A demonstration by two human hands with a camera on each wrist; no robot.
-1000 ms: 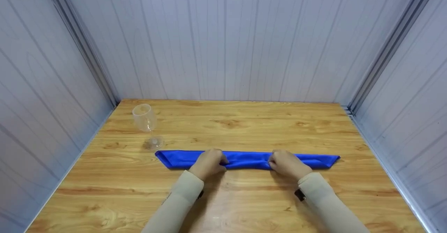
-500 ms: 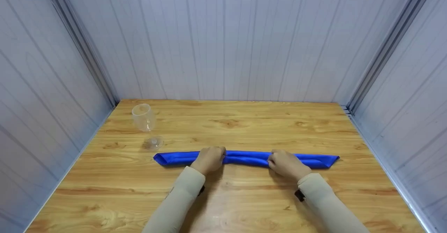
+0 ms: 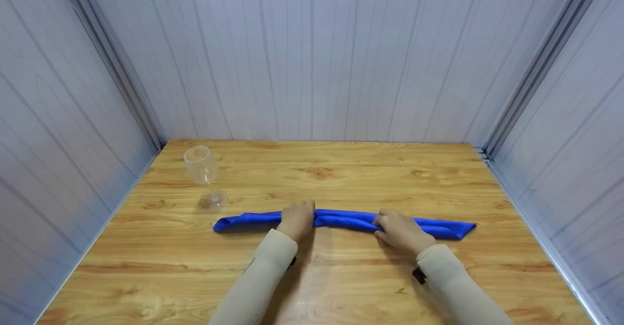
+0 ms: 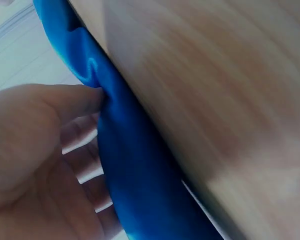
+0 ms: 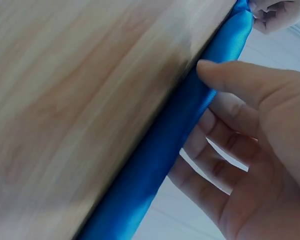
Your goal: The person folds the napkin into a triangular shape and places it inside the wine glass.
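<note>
Most of the blue cloth [image 3: 343, 219] lay narrowly rolled, pinched by the left hand [image 3: 297, 219] and right hand [image 3: 401, 230], its flatter right end apparently left to tighten.

Rolled blue cloth [image 5: 162, 140] runs diagonally, bottom left of centre to top right. Right hand [image 5: 272, 165] holds it, thumb over cloth, bent fingers along its other edge. Left hand [image 5: 287, 15] at cloth, top right corner, partly cropped. Wood-grain table [image 5: 80, 100] left, blurry.

Booth [image 3: 53, 135]: panelled walls [image 3: 312, 57], wood-grain tabletop [image 3: 351, 281]
</note>
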